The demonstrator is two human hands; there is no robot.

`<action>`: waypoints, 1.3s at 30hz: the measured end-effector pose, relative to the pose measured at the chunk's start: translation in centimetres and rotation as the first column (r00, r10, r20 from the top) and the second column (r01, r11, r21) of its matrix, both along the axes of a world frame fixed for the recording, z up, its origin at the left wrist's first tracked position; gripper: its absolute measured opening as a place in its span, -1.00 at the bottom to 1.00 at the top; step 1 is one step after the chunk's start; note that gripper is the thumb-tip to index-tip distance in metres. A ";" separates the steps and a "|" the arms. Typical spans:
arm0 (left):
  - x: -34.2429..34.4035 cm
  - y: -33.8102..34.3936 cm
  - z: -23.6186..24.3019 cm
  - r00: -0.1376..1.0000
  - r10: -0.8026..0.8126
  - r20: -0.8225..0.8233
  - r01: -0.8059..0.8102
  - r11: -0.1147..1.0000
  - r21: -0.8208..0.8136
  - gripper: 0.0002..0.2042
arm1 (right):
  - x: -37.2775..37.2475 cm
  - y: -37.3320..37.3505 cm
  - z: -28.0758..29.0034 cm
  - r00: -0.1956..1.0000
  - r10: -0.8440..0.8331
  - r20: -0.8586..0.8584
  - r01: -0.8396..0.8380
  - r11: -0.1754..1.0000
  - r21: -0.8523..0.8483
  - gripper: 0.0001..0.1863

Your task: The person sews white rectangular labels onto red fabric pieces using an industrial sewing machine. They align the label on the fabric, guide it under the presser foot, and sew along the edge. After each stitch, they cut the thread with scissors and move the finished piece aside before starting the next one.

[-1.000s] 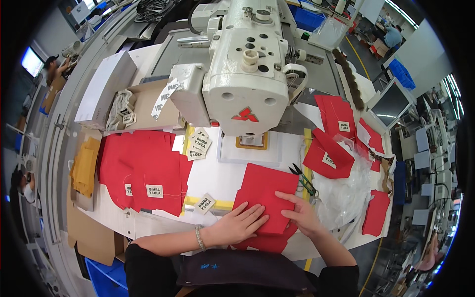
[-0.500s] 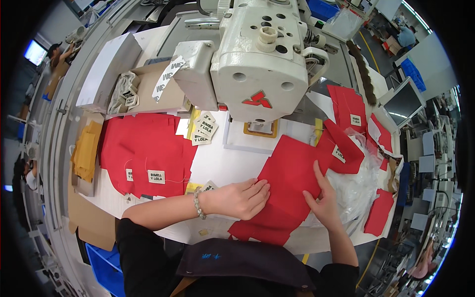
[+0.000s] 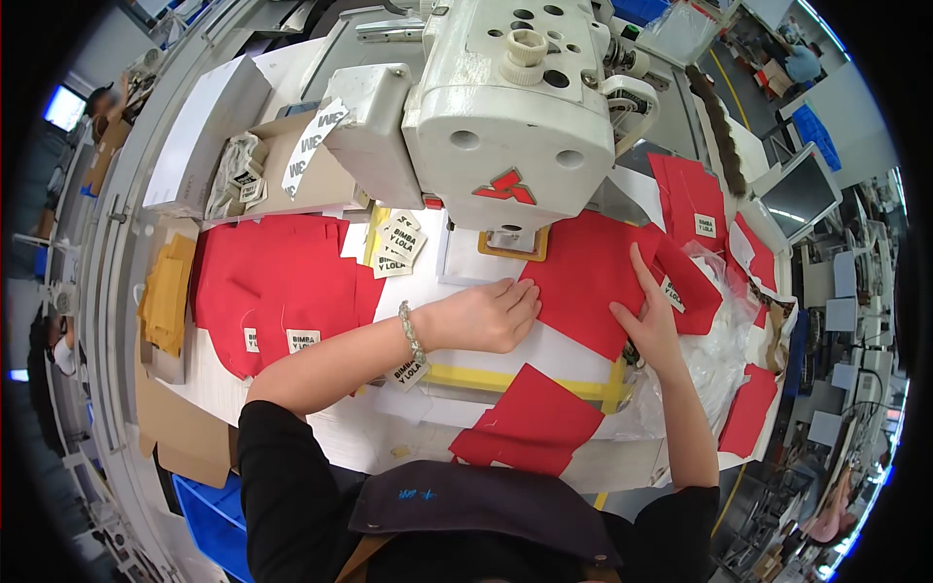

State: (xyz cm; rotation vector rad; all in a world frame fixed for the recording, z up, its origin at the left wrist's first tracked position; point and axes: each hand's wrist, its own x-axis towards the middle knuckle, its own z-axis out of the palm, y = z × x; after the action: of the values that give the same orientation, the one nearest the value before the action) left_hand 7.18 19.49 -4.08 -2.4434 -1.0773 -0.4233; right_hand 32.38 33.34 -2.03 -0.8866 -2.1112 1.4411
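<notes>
A pale counter (image 3: 369, 442) bears a white sewing machine (image 3: 510, 126). To the left lie overlapping red pieces (image 3: 272, 282). The red panel (image 3: 583, 282) lies between the two hands, in front of the machine head; a smaller red stack (image 3: 539, 423) lies at the near edge. The left hand (image 3: 491, 316), fingers curled together, meets the panel's left edge; whether it pinches the cloth cannot be told. The right hand (image 3: 653, 325), thumb and fingers spread, rests over the panel's right part. Pale labels (image 3: 398, 238) lie beside the left pieces.
</notes>
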 end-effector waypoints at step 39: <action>-5.6 -4.3 -0.3 0.704 0.569 0.424 -0.405 0.813 -0.418 -0.82 | -5.4 -0.8 -1.9 0.950 0.253 0.186 -0.314 0.781 0.540 -0.72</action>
State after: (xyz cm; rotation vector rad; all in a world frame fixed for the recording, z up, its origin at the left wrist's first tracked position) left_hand 1.57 15.23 -4.34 -2.1664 -2.1136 -0.8386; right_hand 27.02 32.55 -3.93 -0.4239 -2.6282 0.7946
